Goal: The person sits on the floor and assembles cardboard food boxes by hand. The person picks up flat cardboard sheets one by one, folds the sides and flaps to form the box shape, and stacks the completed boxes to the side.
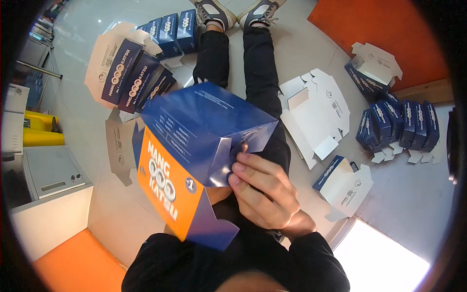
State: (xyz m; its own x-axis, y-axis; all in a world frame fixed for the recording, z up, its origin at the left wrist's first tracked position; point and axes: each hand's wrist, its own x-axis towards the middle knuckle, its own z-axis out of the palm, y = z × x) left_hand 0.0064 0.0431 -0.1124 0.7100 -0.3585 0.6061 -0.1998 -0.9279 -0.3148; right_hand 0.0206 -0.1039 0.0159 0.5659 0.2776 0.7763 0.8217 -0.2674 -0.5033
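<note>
A blue and orange cardboard food box, partly folded, is held up over my lap, with loose flaps at its lower edge. The fingers of my right hand are bent together and press on the blue end flap of this box. A fingertip shows at a gap in that end; whose hand it belongs to I cannot make out. Behind the box, a patch of skin shows below the end flap, apparently my left hand or arm. The left fingers are hidden by the box.
Flat white unfolded box blanks lie right of my legs. Folded blue boxes stand in a row at the right; more stand at the far left and nearer left. A part-folded box lies near my right elbow. A grey cabinet stands left.
</note>
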